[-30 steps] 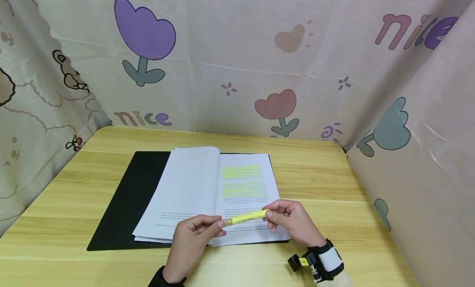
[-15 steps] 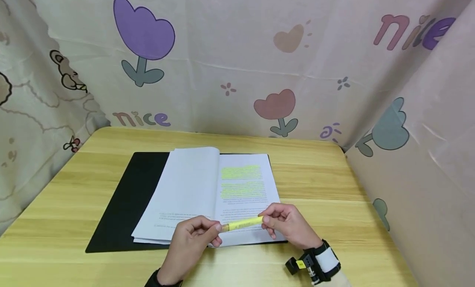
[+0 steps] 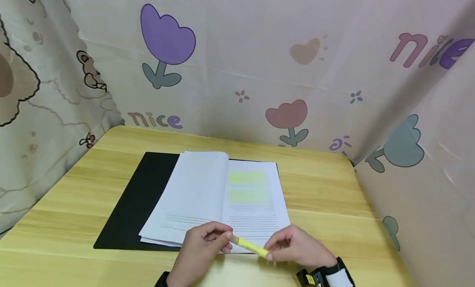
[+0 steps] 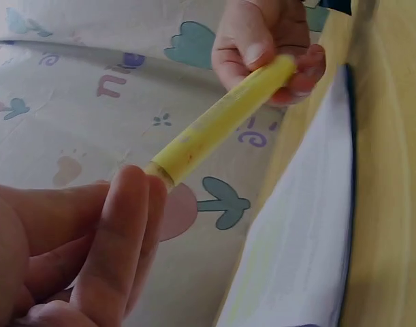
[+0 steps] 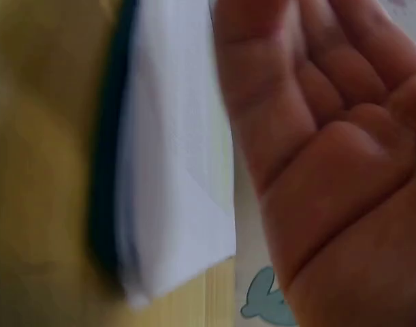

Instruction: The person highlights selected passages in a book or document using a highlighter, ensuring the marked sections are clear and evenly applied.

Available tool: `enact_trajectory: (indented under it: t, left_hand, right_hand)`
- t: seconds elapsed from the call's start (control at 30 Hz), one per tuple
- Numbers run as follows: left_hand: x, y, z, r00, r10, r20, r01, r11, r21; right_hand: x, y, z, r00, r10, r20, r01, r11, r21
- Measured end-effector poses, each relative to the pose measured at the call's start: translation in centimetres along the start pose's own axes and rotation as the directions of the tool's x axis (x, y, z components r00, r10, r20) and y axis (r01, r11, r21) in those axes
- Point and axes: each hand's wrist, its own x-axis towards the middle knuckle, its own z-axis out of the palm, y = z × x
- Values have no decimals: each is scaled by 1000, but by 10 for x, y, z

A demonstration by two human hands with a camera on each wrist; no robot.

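A yellow highlighter (image 3: 251, 247) is held in the air between both hands, over the near edge of an open document (image 3: 256, 227). My left hand (image 3: 202, 250) pinches its narrower tip end between thumb and fingers. At the other end, the thumb and fingers of my right hand (image 3: 300, 248) pinch the yellow barrel. In the left wrist view the highlighter (image 4: 221, 119) stretches from the left fingertips (image 4: 136, 187) to the right hand (image 4: 269, 51). The right wrist view shows only the right palm (image 5: 344, 177), with the highlighter out of sight. Two blocks of text on the right page are marked yellow.
Under the pages lies an open black folder (image 3: 148, 196), its cover spread to the left. Everything sits on a wood-grain table (image 3: 319, 188). Patterned curtains (image 3: 230, 52) hang behind the table and along both sides.
The right hand has come down and nearer, tilting the highlighter's right end downward, while the left hand keeps its pinch. The head view has shifted, so the whole scene sits further right.
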Motion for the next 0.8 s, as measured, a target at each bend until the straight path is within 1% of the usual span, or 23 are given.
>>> enact_trajectory:
  t: [0.07,0.1,0.17,0.23,0.3,0.37,0.4,0.43,0.47,0.5,0.53,0.6,0.63,0.7,0.77,0.8]
  left_hand:
    - [-1,-1,3,1000,9,23,-9,1000,-1]
    - [-1,-2,5,999,19,27,-19,1000,3]
    - [-1,-2,7,999,34,14,-34,999,32]
    - [-1,-2,8,999,32,-17,-31,996,86]
    - [0,-3,9,998,27,-57,-16,985,170]
    - [1,-3,9,996,29,-87,-4,964,267]
    - [1,-4,10,995,34,-96,-2,952,307]
    - [1,-5,10,994,41,-103,-3,939,343]
    - [1,-5,10,993,52,-107,-8,927,374]
    - [1,-6,10,993,59,-107,-11,917,398]
    - [1,-6,10,992,65,-107,-15,910,414]
    - [2,-7,9,991,84,-103,-30,896,442]
    - [2,-7,9,991,93,-100,-38,890,453]
    - [2,-7,8,989,107,-100,-47,879,474]
    - [3,-6,6,988,115,-103,-49,866,497]
    - [3,-6,5,988,111,-109,-40,860,509]
  right_hand:
    - [2,2,10,999,0,44,0,1000,12]
    - [4,3,14,999,-4,51,3,1000,6]
    - [8,3,20,999,-3,46,4,1000,-9]
    - [10,2,22,1000,-6,18,6,1000,-29]
    - [9,2,19,999,-4,-45,1,998,-57]
    - [7,1,14,990,-4,-138,-10,995,-102]
    - [5,1,10,981,2,-196,-26,992,-121]
    - [4,1,7,965,8,-263,-49,987,-151]
    - [3,1,3,944,14,-330,-80,979,-186]
    - [2,2,-1,914,24,-404,-125,967,-224]
    - [1,3,-6,879,36,-475,-178,950,-256]
    - [1,5,-16,794,74,-604,-306,906,-292]
    - [0,7,-21,750,91,-655,-371,877,-304]
    - [-3,11,-32,668,128,-733,-488,820,-301]
    - [-8,14,-41,605,159,-780,-571,769,-286]
    - [-11,14,-45,581,170,-796,-602,748,-280]
